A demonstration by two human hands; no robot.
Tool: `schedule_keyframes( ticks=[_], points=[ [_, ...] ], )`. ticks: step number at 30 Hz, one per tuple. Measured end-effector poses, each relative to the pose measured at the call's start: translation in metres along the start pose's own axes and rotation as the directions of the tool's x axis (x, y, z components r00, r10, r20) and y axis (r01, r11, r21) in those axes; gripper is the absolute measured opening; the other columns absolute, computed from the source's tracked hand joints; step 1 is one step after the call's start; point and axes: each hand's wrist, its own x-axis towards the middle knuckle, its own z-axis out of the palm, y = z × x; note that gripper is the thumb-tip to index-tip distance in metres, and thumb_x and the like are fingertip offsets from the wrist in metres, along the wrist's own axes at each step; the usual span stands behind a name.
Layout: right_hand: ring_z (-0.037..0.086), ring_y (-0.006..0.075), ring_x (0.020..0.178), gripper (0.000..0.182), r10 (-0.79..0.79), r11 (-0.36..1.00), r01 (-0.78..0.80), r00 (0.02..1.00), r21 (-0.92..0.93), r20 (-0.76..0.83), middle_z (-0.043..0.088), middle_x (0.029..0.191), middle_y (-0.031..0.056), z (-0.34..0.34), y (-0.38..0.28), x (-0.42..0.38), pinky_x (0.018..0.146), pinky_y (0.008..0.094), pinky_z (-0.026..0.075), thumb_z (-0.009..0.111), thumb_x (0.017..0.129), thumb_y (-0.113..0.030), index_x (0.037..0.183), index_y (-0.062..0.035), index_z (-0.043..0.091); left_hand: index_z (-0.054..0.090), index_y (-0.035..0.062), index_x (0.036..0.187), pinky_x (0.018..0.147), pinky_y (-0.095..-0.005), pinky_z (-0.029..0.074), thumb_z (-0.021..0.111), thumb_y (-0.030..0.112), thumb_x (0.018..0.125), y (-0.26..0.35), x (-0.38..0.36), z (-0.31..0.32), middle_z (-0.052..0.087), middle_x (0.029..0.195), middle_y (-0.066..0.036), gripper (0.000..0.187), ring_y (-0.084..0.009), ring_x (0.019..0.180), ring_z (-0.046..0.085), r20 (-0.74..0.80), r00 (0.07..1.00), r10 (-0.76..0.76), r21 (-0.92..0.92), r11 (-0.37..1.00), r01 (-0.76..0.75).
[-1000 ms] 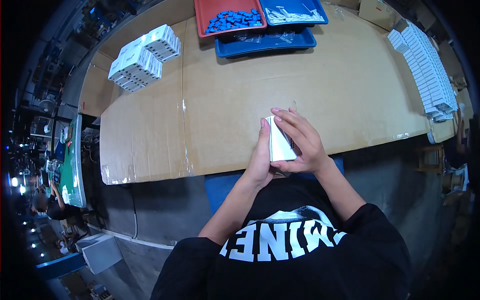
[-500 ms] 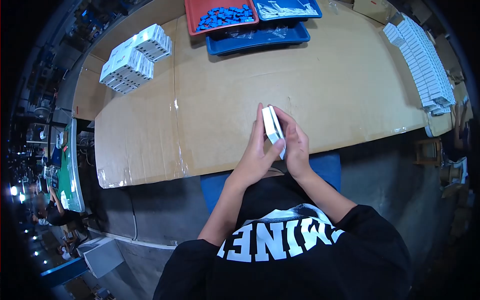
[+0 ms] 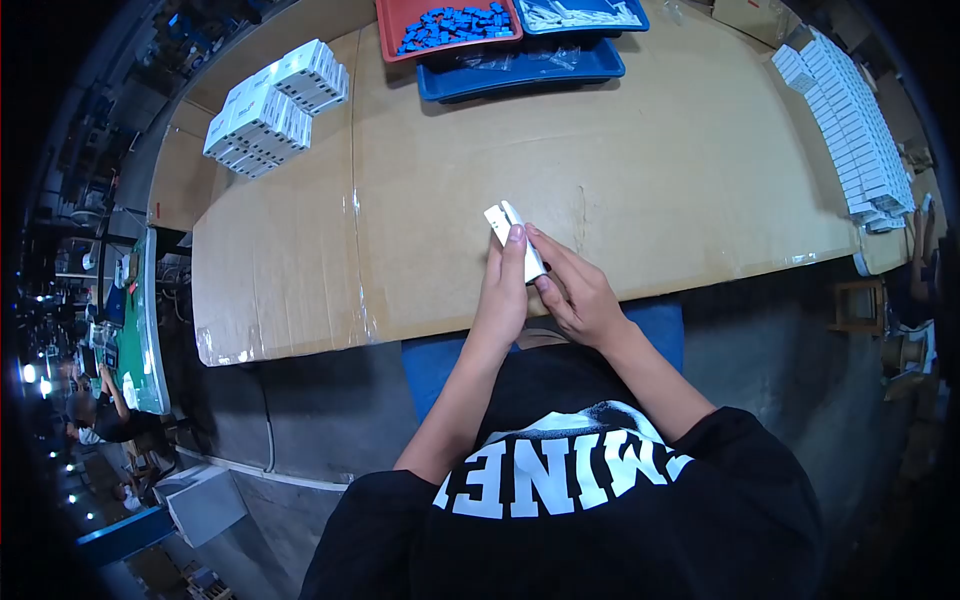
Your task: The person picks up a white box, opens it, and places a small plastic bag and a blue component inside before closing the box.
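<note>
A small white box (image 3: pixel 517 243) is held between my two hands above the near part of the cardboard-covered table (image 3: pixel 440 210). My left hand (image 3: pixel 505 285) is closed round its left side, with the thumb on its face. On its right and lower edge are the fingers and thumb of my right hand (image 3: pixel 580 295). The upper end of the box shows a gap between two white parts. What lies under my fingers is hidden.
Stacked white boxes (image 3: pixel 262 120) stand at the back left, and a long row of them (image 3: pixel 850 135) at the right edge. At the back are a red tray (image 3: pixel 400 48) of blue pieces and blue trays (image 3: pixel 520 88). A person (image 3: pixel 115 420) sits far left.
Both hands have shifted slightly left with the white box, which has turned and now tilts up to the left. My left thumb has moved up onto its face.
</note>
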Motion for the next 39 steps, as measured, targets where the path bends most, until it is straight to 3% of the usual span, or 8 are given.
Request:
schedule_keyframes(
  ticks=[14,19,20,23,27,30,37,39],
  points=[
    [0.073,0.0334,0.078,0.043,-0.080,0.988,0.072,0.995,-0.133,-0.057,0.073,0.107,0.0246,0.001,0.006,-0.013,0.070,0.0394,0.060,0.059,0.100,-0.012,0.138,0.0076,0.058,0.057,0.0026,0.121,0.079,-0.0285,0.049,0.040,0.053,0.110,-0.010,-0.005,0.002,0.060,0.102,-0.005,0.054,-0.0102,0.090,0.058,-0.016,0.999,0.041,0.032,0.999,-0.040],
    [0.070,0.0359,0.112,0.045,-0.066,0.997,0.067,0.998,0.031,-0.015,0.066,0.126,0.0281,0.000,-0.001,0.002,0.090,0.0388,0.059,0.060,0.102,-0.017,0.143,0.0002,0.057,0.058,0.0020,0.121,0.083,-0.0293,0.050,0.043,0.049,0.109,0.006,-0.008,-0.011,0.063,0.104,-0.006,0.051,-0.0119,0.091,0.061,0.003,1.000,-0.026,-0.054,0.998,0.026],
    [0.058,0.0348,0.134,0.046,0.143,0.950,-0.172,0.982,0.260,0.126,0.056,0.143,0.0264,-0.006,-0.009,0.004,0.104,0.0400,0.052,0.061,0.103,-0.020,0.146,-0.0052,0.056,0.056,0.0017,0.128,0.086,-0.0295,0.050,0.043,0.048,0.109,0.013,-0.008,-0.013,0.063,0.107,-0.007,0.052,-0.0125,0.094,0.062,0.004,1.000,0.018,-0.031,0.999,-0.018],
    [0.052,0.0319,0.140,0.047,0.211,0.902,-0.276,0.953,0.333,0.217,0.051,0.151,0.0218,-0.005,0.003,0.001,0.109,0.0404,0.048,0.061,0.103,-0.023,0.148,-0.0074,0.055,0.030,0.0023,0.159,0.104,-0.0331,0.046,0.052,0.029,0.105,0.019,-0.005,-0.031,0.055,0.133,-0.014,0.064,-0.0195,0.121,0.057,0.038,0.997,0.068,-0.087,0.994,-0.065],
    [0.055,0.0257,0.134,0.050,0.507,0.344,-0.630,0.749,0.697,0.427,0.054,0.146,0.0139,-0.012,-0.005,0.010,0.111,0.0366,0.044,0.061,0.106,-0.030,0.148,-0.0058,0.052,0.013,0.0091,0.166,0.122,-0.0442,0.031,0.070,0.007,0.078,0.020,-0.005,-0.037,0.040,0.152,-0.020,0.105,-0.0302,0.141,0.043,0.216,0.923,0.319,0.171,0.918,-0.358],
    [0.055,0.0230,0.131,0.053,0.504,0.398,-0.612,0.768,0.683,0.394,0.057,0.140,0.0147,-0.016,-0.022,0.015,0.109,0.0355,0.045,0.064,0.104,-0.030,0.147,-0.0023,0.047,0.011,0.0135,0.167,0.119,-0.0399,0.034,0.065,-0.004,0.072,0.021,-0.012,-0.027,0.036,0.157,-0.019,0.110,-0.0300,0.146,0.039,0.333,0.864,0.377,0.238,0.853,-0.464],
    [0.052,0.0242,0.136,0.058,0.452,0.523,-0.429,0.872,0.736,0.187,0.056,0.140,0.0168,-0.007,-0.020,0.013,0.116,0.0373,0.040,0.071,0.098,-0.018,0.146,0.0015,0.044,0.005,0.0077,0.166,0.124,-0.0455,0.024,0.070,0.026,0.085,0.016,-0.011,-0.027,0.026,0.165,-0.022,0.107,-0.0360,0.153,0.028,0.346,0.832,0.433,0.151,0.850,-0.505],
    [0.050,0.0252,0.138,0.061,0.417,0.549,-0.385,0.895,0.742,0.156,0.054,0.143,0.0173,-0.004,-0.019,0.010,0.117,0.0384,0.038,0.072,0.096,-0.015,0.147,0.0016,0.043,0.005,0.0073,0.166,0.125,-0.0446,0.023,0.054,0.048,0.102,0.014,-0.010,-0.024,0.023,0.165,-0.023,0.090,-0.0359,0.155,0.024,0.230,0.946,0.228,-0.089,0.973,-0.213]
  ],
)
